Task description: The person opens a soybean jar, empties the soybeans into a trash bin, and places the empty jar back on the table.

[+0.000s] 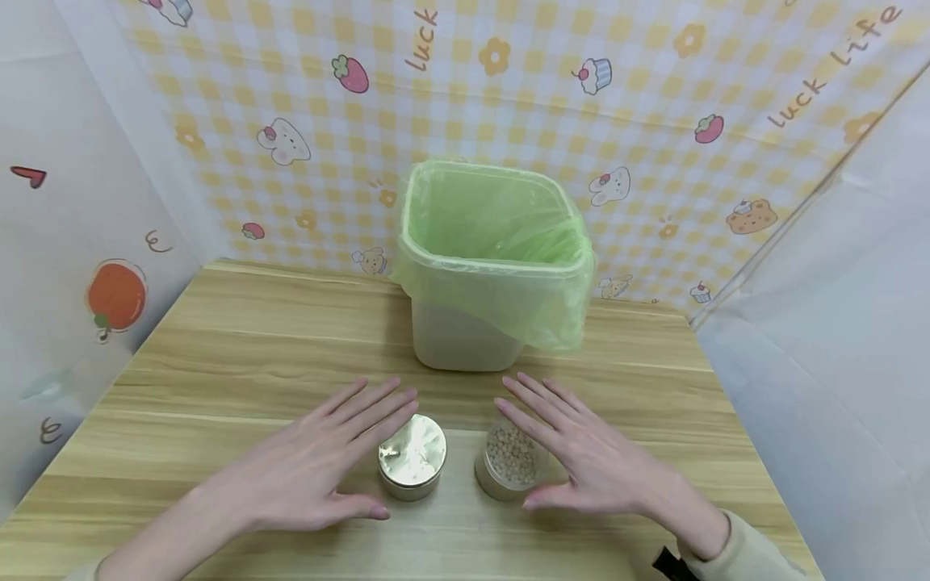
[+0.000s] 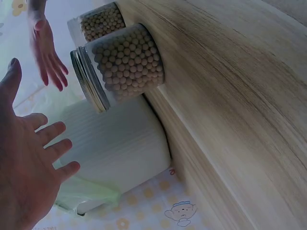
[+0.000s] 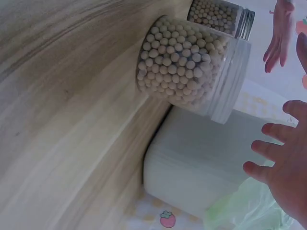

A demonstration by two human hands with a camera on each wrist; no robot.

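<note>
Two clear jars of small beige balls stand side by side on the table. The left jar (image 1: 409,478) wears a shiny metal lid (image 1: 412,449); in the left wrist view its balls (image 2: 127,62) show through the wall. No lid covers the right jar (image 3: 180,62), and its balls (image 1: 512,453) show from above. My left hand (image 1: 327,452) hovers beside the lidded jar, fingers straight and holding nothing. On the other side my right hand (image 1: 581,448) is held likewise near the uncovered jar, overlapping its edge in the head view, thumb spread, nothing in it.
Behind the jars stands a white bin (image 1: 465,335) lined with a light green plastic bag (image 1: 494,286), its mouth open. A yellow checked cloth (image 1: 320,186) hangs at the back, with white sheets (image 1: 73,202) at the sides. The table (image 1: 218,363) has a wood-grain top.
</note>
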